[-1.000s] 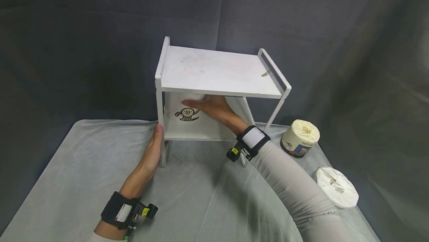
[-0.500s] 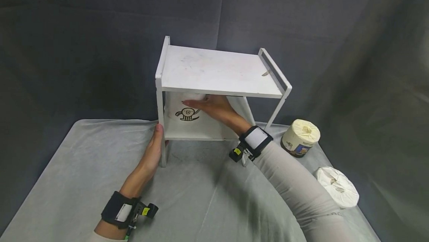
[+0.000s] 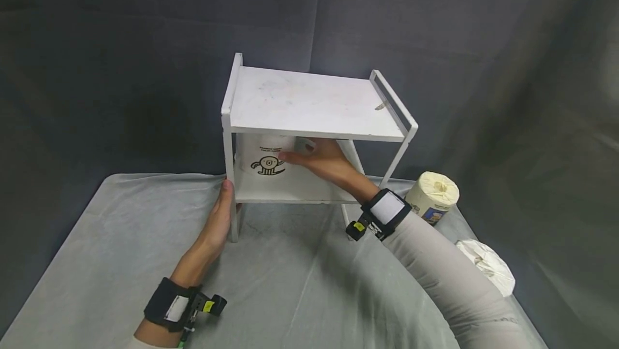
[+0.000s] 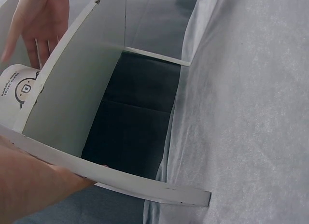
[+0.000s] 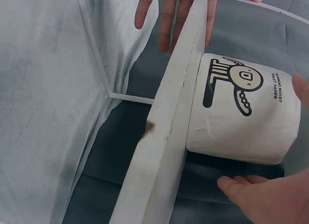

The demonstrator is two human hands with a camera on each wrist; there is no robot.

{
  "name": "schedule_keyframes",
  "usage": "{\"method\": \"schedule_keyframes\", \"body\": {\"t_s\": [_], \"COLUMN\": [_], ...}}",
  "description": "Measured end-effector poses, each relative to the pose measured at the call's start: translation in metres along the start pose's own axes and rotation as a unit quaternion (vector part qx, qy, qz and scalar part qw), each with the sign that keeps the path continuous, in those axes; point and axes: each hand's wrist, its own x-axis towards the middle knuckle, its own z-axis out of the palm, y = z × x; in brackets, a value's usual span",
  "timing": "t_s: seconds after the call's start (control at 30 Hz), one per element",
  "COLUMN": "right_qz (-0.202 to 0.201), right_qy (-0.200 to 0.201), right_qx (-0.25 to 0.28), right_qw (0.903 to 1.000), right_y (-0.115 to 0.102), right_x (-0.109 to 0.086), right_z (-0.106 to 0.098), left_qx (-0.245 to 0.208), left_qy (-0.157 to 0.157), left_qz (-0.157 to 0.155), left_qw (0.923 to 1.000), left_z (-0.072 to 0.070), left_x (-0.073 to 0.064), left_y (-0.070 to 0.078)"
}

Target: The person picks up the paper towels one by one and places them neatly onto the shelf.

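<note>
Against a dark grey backdrop [image 3: 145, 70], a white two-tier rack [image 3: 309, 102] stands on pale grey cloth [image 3: 290, 284] — the left hand [image 3: 220, 220] grips its left front leg [image 3: 229, 161]. On the lower tier [image 3: 290, 190], at left, stands a white toilet roll [image 3: 252, 147], the right hand [image 3: 333, 164] just beside it — fingers straight, holding nothing. Far right sit a cream roll [image 3: 432, 190] and a wrapped white roll [image 3: 490, 266].

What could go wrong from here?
1. The right hand sits close beside the printed roll, under the top board; pulling out, it might tip the roll or bump the board.
2. The left hand grips the shelf's leg; a sideways tug could shift everything.
3. In the head view the right sleeve overlaps the plain roll near the table's edge; a sweep might push it off.
</note>
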Motion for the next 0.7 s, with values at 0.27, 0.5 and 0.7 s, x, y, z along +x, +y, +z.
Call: {"method": "schedule_keyframes", "body": {"t_s": [0.27, 0.5, 0.7], "right_qz": [0.014, 0.006, -0.014], "right_qy": [-0.015, -0.019, -0.018], "right_qx": [-0.027, -0.056, -0.046], "right_qw": [0.9994, 0.9982, 0.9987], "right_y": [0.0, -0.003, -0.002], "right_x": [-0.017, -0.036, -0.049], "right_z": [-0.011, -0.016, -0.021], "left_qx": [-0.003, 0.007, 0.002], "left_qy": [-0.001, 0.0, 0.002], "left_qz": [0.001, -0.002, 0.0], "left_qw": [1.0, 1.0, 1.0], "left_z": [-0.001, -0.001, -0.003], "left_x": [-0.001, -0.001, 0.0], "left_y": [-0.001, -0.002, -0.002]}}
